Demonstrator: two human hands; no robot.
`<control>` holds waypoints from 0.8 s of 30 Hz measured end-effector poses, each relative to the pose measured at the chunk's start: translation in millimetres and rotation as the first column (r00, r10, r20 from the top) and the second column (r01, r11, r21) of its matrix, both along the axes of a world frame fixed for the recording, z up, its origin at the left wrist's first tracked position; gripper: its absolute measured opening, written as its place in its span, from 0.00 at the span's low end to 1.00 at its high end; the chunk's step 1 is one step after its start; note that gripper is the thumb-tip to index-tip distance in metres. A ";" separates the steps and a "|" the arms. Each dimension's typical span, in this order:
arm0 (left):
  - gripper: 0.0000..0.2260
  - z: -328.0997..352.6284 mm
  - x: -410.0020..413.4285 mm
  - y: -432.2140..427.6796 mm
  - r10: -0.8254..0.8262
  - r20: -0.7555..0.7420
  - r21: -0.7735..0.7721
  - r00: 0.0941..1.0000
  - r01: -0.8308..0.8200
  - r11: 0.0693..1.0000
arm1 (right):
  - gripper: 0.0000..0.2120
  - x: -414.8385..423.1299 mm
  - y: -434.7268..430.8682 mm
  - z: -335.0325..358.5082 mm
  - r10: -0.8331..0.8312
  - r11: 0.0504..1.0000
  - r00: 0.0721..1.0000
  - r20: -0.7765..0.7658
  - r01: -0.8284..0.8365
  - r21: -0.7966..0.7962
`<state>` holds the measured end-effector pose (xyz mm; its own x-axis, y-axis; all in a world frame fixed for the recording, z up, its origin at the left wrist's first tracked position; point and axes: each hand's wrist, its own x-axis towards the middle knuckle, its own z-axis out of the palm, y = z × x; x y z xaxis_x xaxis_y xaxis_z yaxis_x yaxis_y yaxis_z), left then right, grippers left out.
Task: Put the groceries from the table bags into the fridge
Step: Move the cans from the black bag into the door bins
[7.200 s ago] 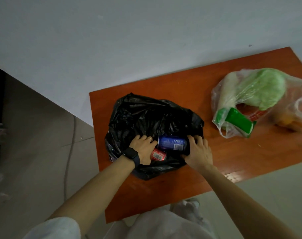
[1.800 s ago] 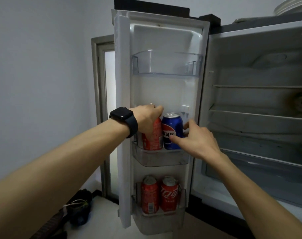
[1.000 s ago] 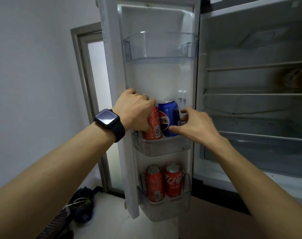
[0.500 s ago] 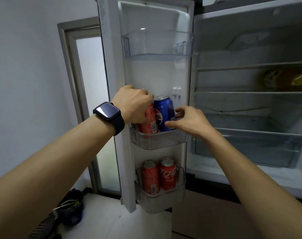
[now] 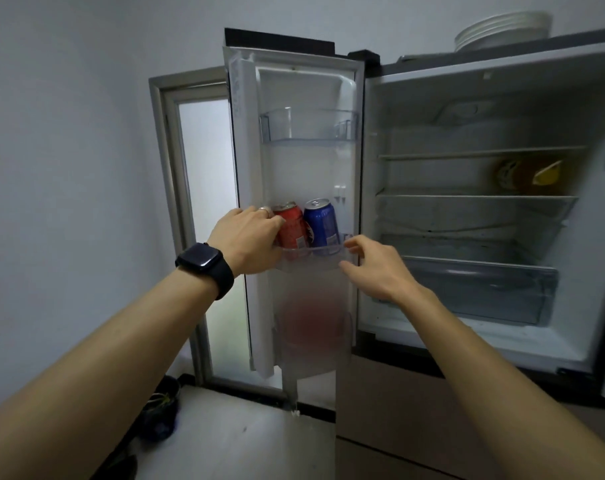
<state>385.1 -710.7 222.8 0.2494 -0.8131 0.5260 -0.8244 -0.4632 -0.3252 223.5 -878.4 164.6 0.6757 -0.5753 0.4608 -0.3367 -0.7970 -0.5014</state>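
Here, left hand (image 5: 249,240) grips red can (image 5: 294,227) beside blue can (image 5: 323,223), both unreadable.

A red can (image 5: 291,227) beside a blue can (image 5: 322,221), a black watch (image 5: 206,264), white plates (image 5: 502,29).

cans (image 5: 294,230) in middle door bin (image 5: 313,264) — side by side | plates (image 5: 502,29) atop fridge (image 5: 467,88)
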 end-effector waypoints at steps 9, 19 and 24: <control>0.26 -97.1 -70.8 86.7 -0.065 -0.405 -0.113 0.912 0.021 0.993 | 0.18 -73.6 109.0 -57.2 0.195 0.981 0.976 0.097 -0.192 -0.032; 0.27 -123.0 -83.8 127.0 -0.069 -0.458 -0.149 0.886 -0.001 0.989 | 0.20 -72.3 123.3 -63.5 0.140 0.989 0.986 0.089 -0.136 -0.053; 0.27 -111.4 -67.2 114.7 -0.086 -0.404 -0.166 0.911 0.019 0.986 | 0.22 -54.5 101.7 -48.2 0.078 0.997 0.991 0.112 -0.074 -0.034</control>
<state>318.0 -596.0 111.5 0.4284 -0.7479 0.5070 -0.8940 -0.4325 0.1174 169.0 -776.6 116.3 0.6596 -0.5091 0.5530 -0.2172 -0.8334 -0.5082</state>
